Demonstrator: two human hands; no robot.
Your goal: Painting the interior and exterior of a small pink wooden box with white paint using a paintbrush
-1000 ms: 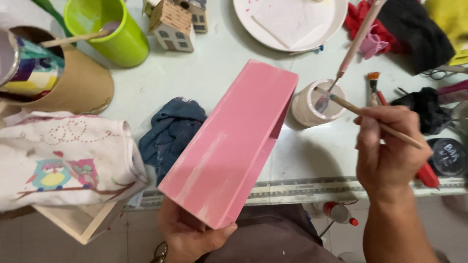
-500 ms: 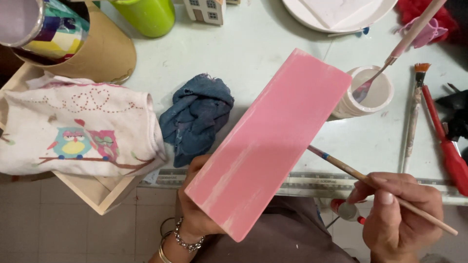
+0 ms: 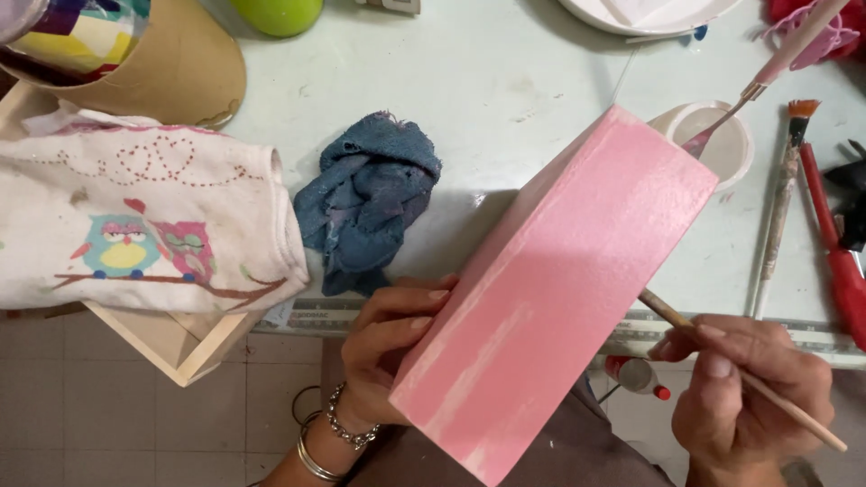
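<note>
Centrally, the long pink-painted wooden box (image 3: 550, 289) slants from lower centre to upper right, gripped on its left side by the left hand (image 3: 397, 347). At lower right, the right hand (image 3: 744, 397) pinches a thin wooden-handled paintbrush (image 3: 722, 365) whose tip is hidden behind the box.

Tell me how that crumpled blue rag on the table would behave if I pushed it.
The blue rag lies in soft, bunched folds, so it would probably flop and deform rather than slide whole. It looks light. Its frayed cloth would likely drag on the table, not roll.
</note>
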